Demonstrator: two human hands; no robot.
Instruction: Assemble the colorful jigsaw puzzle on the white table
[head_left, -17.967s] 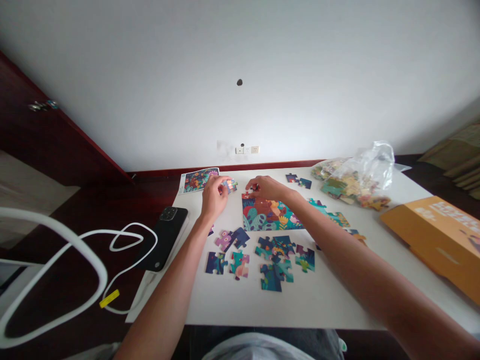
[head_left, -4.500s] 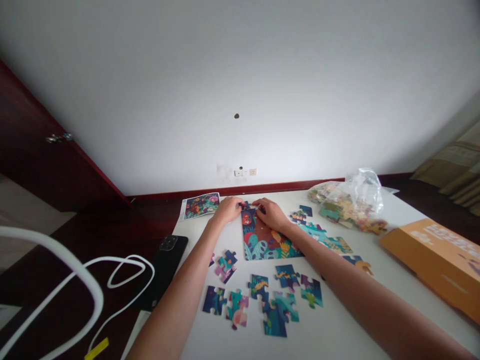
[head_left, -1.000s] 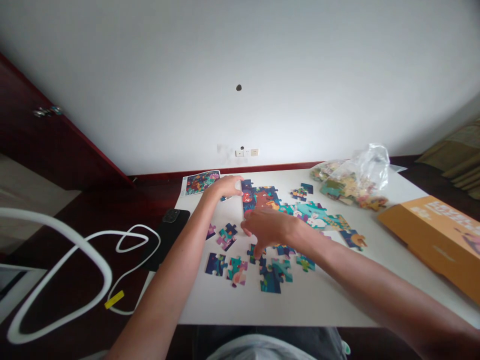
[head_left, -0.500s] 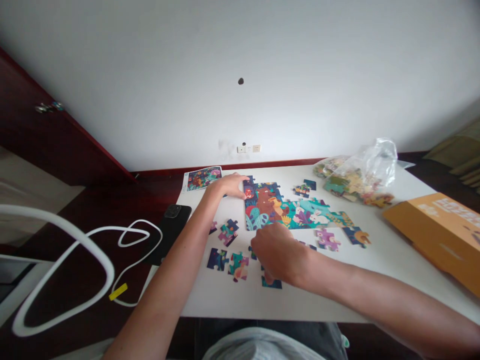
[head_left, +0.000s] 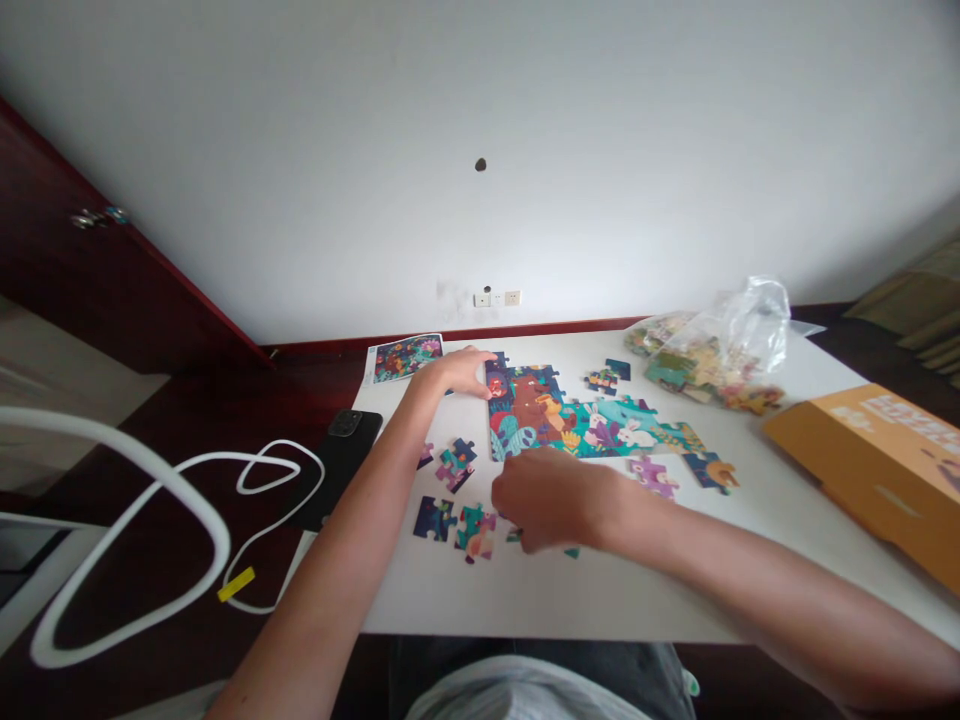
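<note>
A partly joined jigsaw puzzle [head_left: 540, 400] lies on the white table, showing a bear and white rabbits. My left hand [head_left: 463, 370] rests at its upper left edge, thumb and fingers apart and touching the border. Below the puzzle's lower edge, my right hand [head_left: 555, 500] is closed, knuckles up, with its fingertips hidden beneath. Teal edges of a jigsaw piece [head_left: 573, 551] peek out under that hand. Loose pieces lie around: a dark blue one [head_left: 433, 519], a teal and pink one [head_left: 475, 532], a purple one [head_left: 654, 474] and a blue and orange one [head_left: 711, 470].
A picture sheet [head_left: 405, 358] lies at the back left. Clear bags of pieces [head_left: 712, 365] stand at the back right, with an orange box [head_left: 870, 440] nearer. A black phone [head_left: 352, 440] and white cable [head_left: 277, 455] are at the left. Two joined pieces [head_left: 609, 376] sit behind the puzzle.
My right hand has shifted slightly back towards the puzzle, and the dark piece that showed below it is now mostly covered. My left hand stays put.
</note>
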